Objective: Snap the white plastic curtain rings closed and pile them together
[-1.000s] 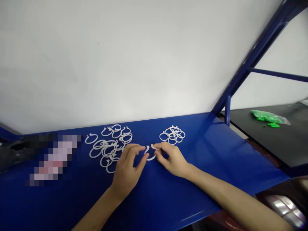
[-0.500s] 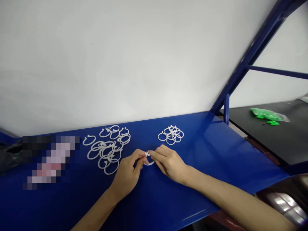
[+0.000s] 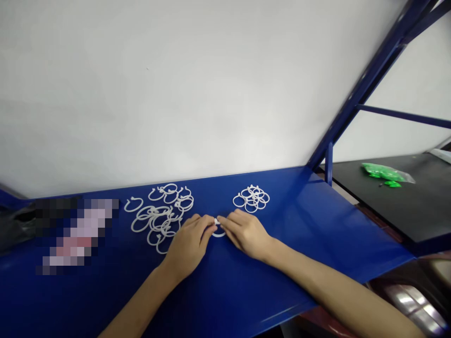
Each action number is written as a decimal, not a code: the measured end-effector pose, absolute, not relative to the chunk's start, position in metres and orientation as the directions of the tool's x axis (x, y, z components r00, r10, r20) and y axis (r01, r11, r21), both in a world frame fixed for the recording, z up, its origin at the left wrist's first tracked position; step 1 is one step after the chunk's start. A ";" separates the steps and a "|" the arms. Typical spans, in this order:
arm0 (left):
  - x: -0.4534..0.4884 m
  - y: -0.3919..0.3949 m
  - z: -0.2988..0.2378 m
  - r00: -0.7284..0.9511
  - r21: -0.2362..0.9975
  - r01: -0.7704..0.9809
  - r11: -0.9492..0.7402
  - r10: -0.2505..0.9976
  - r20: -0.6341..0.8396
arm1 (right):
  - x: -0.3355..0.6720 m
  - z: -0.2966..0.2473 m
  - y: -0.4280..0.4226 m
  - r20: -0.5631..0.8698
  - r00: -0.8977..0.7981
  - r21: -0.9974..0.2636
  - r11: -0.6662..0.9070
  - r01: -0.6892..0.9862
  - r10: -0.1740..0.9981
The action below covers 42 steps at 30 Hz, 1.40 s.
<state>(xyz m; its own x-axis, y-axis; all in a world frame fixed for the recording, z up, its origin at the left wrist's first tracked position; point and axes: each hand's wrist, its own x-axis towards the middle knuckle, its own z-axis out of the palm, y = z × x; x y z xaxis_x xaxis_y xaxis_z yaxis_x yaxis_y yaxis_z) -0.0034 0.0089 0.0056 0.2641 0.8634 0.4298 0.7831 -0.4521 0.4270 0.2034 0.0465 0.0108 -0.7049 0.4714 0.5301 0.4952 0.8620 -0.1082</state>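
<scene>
Between my two hands is a white plastic ring (image 3: pixel 219 234), its lower curve showing below the fingers and its clasp end at the top. My left hand (image 3: pixel 190 241) pinches the ring near the clasp from the left. From the right, my right hand (image 3: pixel 246 234) grips it with thumb and fingers close together. Fingers hide the ring's sides. A spread of open white rings (image 3: pixel 141 228) lies to the left, partly behind my left hand. Beyond my right hand sits a smaller cluster of white rings (image 3: pixel 251 210), overlapping one another.
The blue table (image 3: pixel 218 291) backs onto a pale wall (image 3: pixel 211 94). At the left lie a black bag (image 3: pixel 17 225) and a blurred-out item (image 3: pixel 81 234). A blue metal frame (image 3: pixel 352 105) rises at the right, with a green-filled plastic bag (image 3: pixel 384 172) on a black table (image 3: pixel 394 206).
The left hand has turned slightly, its fingers now flatter over the ring's clasp end, and it covers more of the left spread. The view has shifted a little.
</scene>
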 end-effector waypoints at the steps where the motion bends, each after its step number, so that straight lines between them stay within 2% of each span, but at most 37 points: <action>1: -0.008 0.013 0.006 0.263 0.369 0.812 -0.452 0.848 0.459 | 0.205 0.012 0.053 0.543 -0.660 -0.140 0.831 0.538 0.519; 4: -0.024 0.026 0.005 0.179 0.192 0.928 -0.318 0.836 0.518 | 0.217 0.014 0.077 0.579 -0.464 -0.237 0.683 0.691 0.670; 8: -0.040 0.037 -0.002 0.039 0.041 0.997 -0.068 0.875 0.483 | 0.239 0.014 0.105 0.561 -0.257 -0.345 0.504 0.792 0.787; 10: -0.042 0.038 -0.004 0.031 0.003 0.999 -0.036 0.889 0.457 | 0.245 0.012 0.113 0.528 -0.218 -0.389 0.462 0.797 0.821; 13: -0.042 0.037 -0.003 0.067 -0.022 0.998 -0.065 0.890 0.451 | 0.245 0.009 0.117 0.519 -0.218 -0.373 0.448 0.812 0.826; 18: -0.040 0.035 0.003 0.118 -0.018 0.992 -0.127 0.849 0.515 | 0.243 0.006 0.116 0.519 -0.214 -0.337 0.427 0.839 0.828; 22: -0.038 0.031 0.009 0.170 -0.028 0.982 -0.189 0.794 0.584 | 0.244 0.012 0.110 0.571 -0.229 -0.332 0.477 0.814 0.788; 26: -0.031 0.025 0.014 0.283 -0.015 0.922 -0.387 0.647 0.708 | 0.237 0.022 0.095 0.614 -0.292 -0.347 0.583 0.735 0.733; 28: -0.025 0.021 0.016 0.329 -0.025 0.884 -0.467 0.581 0.744 | 0.231 0.025 0.084 0.598 -0.355 -0.386 0.646 0.658 0.719; 31: -0.016 0.016 0.017 0.373 -0.017 0.845 -0.535 0.566 0.735 | 0.219 0.027 0.066 0.528 -0.457 -0.505 0.697 0.509 0.716; 36: -0.008 0.012 0.018 0.421 0.037 0.787 -0.616 0.579 0.699 | 0.207 0.022 0.050 0.434 -0.462 -0.721 0.606 0.336 0.773; 42: -0.001 0.010 0.016 0.365 0.199 0.739 -0.644 0.631 0.685 | 0.207 0.015 0.051 0.458 -0.404 -0.769 0.581 0.267 0.792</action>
<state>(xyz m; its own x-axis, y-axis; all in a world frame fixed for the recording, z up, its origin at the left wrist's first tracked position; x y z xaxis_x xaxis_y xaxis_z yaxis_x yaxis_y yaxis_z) -0.0013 0.0101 0.0158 0.3647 0.6309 0.6848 0.7390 -0.6436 0.1994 0.2067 0.0513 0.0146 -0.4042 0.7916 0.4582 0.2674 0.5813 -0.7685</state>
